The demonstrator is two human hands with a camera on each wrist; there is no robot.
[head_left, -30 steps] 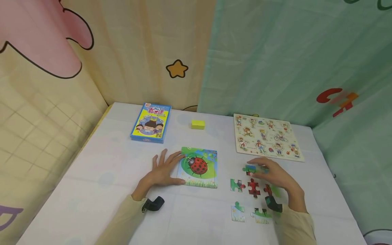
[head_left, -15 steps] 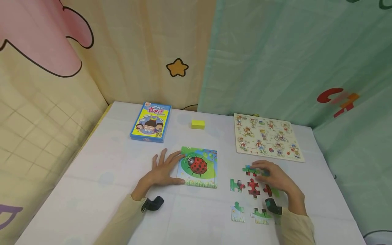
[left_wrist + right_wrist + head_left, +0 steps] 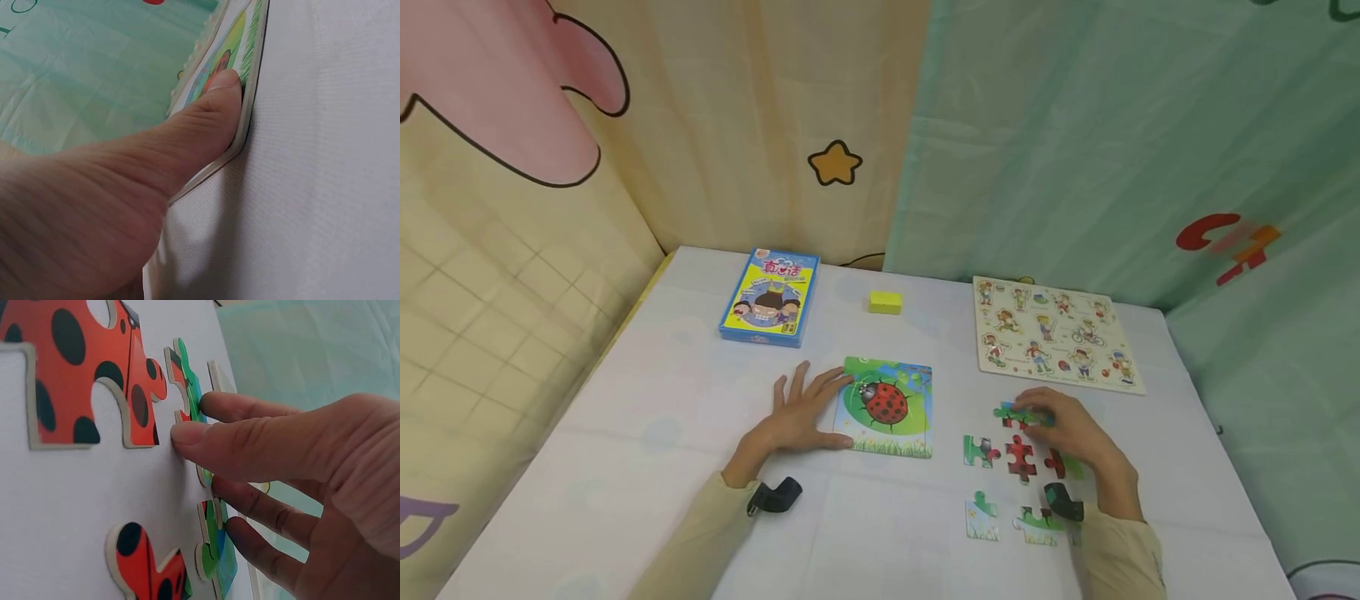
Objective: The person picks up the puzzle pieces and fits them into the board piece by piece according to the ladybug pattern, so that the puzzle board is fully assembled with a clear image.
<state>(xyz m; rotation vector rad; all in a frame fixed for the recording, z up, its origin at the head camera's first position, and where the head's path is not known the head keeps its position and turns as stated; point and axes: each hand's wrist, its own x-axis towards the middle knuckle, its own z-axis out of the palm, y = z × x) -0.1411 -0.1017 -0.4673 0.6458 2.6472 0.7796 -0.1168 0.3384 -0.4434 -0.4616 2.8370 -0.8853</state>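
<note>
A square ladybug picture board [image 3: 886, 408] lies flat on the white table. My left hand [image 3: 793, 423] spreads along its left side, with the thumb [image 3: 215, 103] resting on the near corner. To the right, loose ladybug puzzle pieces lie in spaced rows, a red centre piece [image 3: 1020, 458] among them. My right hand [image 3: 1072, 429] is over the back row. Its thumb and index finger pinch a green, blue and red puzzle piece [image 3: 182, 362], standing at its near and far edges. Another green and blue piece [image 3: 225, 562] lies under the other fingers, and the palm hides part of the right column.
A blue and yellow box [image 3: 769, 298] stands at the back left. Right of it sits a small yellow block [image 3: 885, 302]. A wooden board with cartoon figures [image 3: 1056, 335] lies behind the right hand. Curtains [image 3: 1045, 142] hang at the table's back edge.
My right thumb and index finger have drawn back to the right and closed in on the back-row puzzle piece, which has barely moved. The left hand and picture board stay put.
</note>
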